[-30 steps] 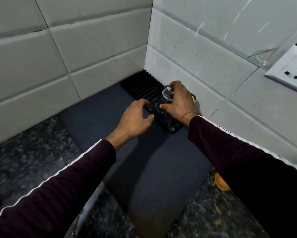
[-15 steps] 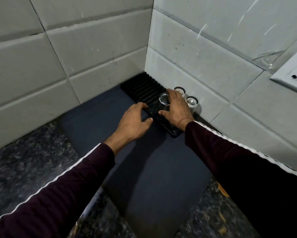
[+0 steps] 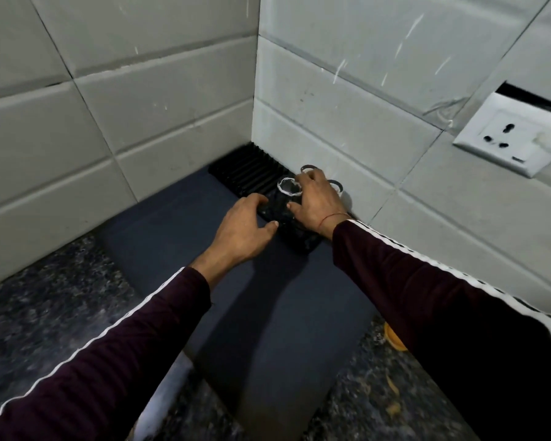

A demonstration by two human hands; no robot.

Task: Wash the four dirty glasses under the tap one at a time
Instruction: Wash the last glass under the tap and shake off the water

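Hiding 2 glass rims: right hand.

Both arms wear long dark maroon sleeves, the left sleeve and the right sleeve each carrying a thin white stripe along its outer seam up to the cuff, while a thin red thread circles the right wrist, hands bare.

Three glasses in view, one clear glass under the right hand, two glass rims behind it, two hands, left hand, one black ribbed tray, one wall socket
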